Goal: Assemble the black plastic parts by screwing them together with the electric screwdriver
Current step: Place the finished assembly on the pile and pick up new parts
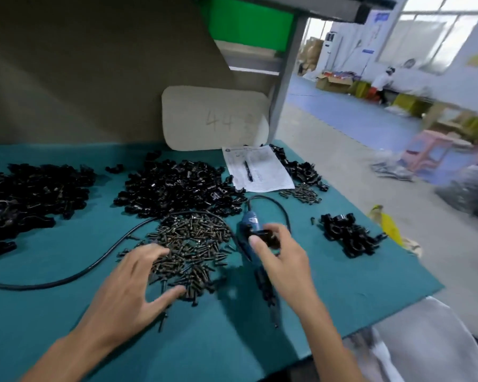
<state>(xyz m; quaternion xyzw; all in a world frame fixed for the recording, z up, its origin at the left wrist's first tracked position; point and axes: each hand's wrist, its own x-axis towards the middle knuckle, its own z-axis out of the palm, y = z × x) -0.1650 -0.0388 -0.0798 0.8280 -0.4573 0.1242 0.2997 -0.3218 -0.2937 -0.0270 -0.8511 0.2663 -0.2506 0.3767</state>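
Observation:
A heap of dark screws point(193, 244) lies mid-table on the teal mat point(66, 312). My left hand point(133, 285) hovers over the screws' near edge, fingers spread, holding nothing. My right hand point(282, 260) pinches a small black plastic part point(268, 238) between thumb and fingers, just above the blue electric screwdriver point(250, 230), which lies on the mat with its bit pointing toward me. Big piles of black plastic parts sit at the centre back point(177, 186) and far left point(31, 194). A smaller group of black parts point(348, 234) lies at the right.
The screwdriver's black cable point(100, 260) loops across the mat to the left edge. A printed sheet with a pen point(257, 169) lies at the back, with more black parts point(301, 169) and screws point(301, 193) beside it. A beige board point(213, 117) leans behind. The table's right edge drops to the floor.

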